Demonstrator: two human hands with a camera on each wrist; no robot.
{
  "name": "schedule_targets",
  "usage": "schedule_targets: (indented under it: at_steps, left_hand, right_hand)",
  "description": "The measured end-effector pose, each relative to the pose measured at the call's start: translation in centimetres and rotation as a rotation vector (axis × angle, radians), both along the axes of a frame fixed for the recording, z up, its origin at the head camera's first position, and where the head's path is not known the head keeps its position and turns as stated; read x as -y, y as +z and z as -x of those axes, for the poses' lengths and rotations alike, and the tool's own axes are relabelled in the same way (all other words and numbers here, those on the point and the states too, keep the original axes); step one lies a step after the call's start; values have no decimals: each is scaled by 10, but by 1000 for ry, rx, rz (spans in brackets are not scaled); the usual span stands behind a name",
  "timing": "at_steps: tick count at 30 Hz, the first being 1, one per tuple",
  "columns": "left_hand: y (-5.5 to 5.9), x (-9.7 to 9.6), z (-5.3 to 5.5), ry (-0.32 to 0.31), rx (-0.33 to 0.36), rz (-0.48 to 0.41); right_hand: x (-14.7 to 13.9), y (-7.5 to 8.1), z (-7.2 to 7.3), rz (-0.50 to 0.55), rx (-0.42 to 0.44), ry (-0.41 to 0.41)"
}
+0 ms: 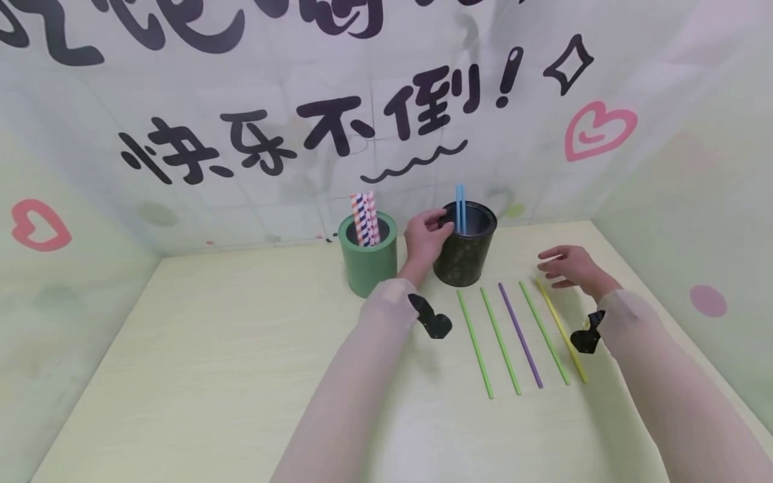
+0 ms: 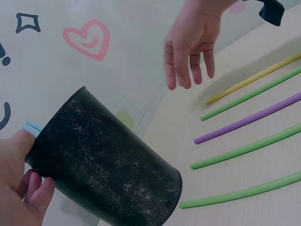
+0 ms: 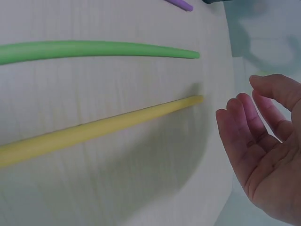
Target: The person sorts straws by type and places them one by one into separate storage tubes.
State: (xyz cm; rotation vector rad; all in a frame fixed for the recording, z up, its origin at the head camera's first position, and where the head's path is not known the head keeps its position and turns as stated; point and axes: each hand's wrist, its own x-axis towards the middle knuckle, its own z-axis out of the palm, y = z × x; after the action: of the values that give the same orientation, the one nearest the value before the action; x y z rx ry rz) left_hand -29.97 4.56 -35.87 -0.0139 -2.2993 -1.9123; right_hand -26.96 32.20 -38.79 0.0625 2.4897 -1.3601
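At the back of the table, my left hand (image 1: pixel 425 245) grips the rim of a black cup (image 1: pixel 461 258) from its left side. Two light blue straws (image 1: pixel 461 208) stand inside that cup. In the left wrist view, the left fingers (image 2: pixel 40 193) are bent against the cup's side near the rim. My right hand (image 1: pixel 570 265) hovers, holding nothing, just past the far end of a yellow straw (image 1: pixel 561 332); its fingers are loosely bent in the right wrist view. Left of the yellow one lie a purple straw (image 1: pixel 521 335) and three green straws (image 1: pixel 501 341), roughly parallel.
A green cup (image 1: pixel 368 268) holding several striped paper straws (image 1: pixel 366 221) stands left of the black cup. Behind both rises a printed wall covering (image 1: pixel 272 208) with dark lettering, and a side wall (image 1: pixel 694 241) borders the pale table (image 1: pixel 181 362) on the right.
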Motion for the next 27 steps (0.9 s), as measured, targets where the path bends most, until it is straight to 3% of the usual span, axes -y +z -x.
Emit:
schedule_targets:
  at_steps: [12, 27]
  left_hand:
    - [-2, 0, 2, -1, -4, -2]
    - [-1, 0, 1, 7, 0, 0]
  right_hand:
    - [-13, -26, -10, -60, 77, 12]
    - [-7, -37, -14, -77, 38, -45]
